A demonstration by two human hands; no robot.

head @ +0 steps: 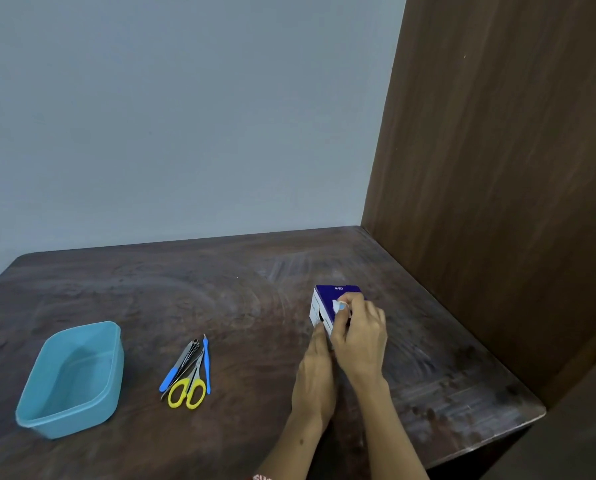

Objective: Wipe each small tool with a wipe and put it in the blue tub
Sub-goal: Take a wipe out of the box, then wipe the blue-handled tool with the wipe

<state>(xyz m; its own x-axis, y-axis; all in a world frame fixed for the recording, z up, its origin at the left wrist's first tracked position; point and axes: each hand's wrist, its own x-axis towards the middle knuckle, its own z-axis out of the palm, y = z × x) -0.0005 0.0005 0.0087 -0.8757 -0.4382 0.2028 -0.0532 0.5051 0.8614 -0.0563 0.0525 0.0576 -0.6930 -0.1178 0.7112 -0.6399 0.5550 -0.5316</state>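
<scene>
**A:** Head view here. Dark wooden table (220,289), and both hands are over at the right on a small purple-and-white wipe box (327,303). What's each hand actually doing?

**B:** The right hand (360,337) is on top of the box, fingertips pinching a bit of white wipe (337,305) sticking out of the opening. The left hand (315,372) is against the box's near left side. Looks like it's bracing it, but its fingers are hidden behind the right hand, so can't tell if they're curled round the box or just pressed flat.

**A:** And the tools?

**B:** All bunched in a little pile near the middle of the table, left of the hands: yellow-handled scissors (187,393), a blue-handled nail tool (175,370), another thin blue-handled pick (206,362). There's some thin metal piece between them, too small to make out.

**A:** Tub?

**B:** Blue tub (30,410) sits at the near left, well apart from the box, just left of the tools. Nothing in it.
</scene>
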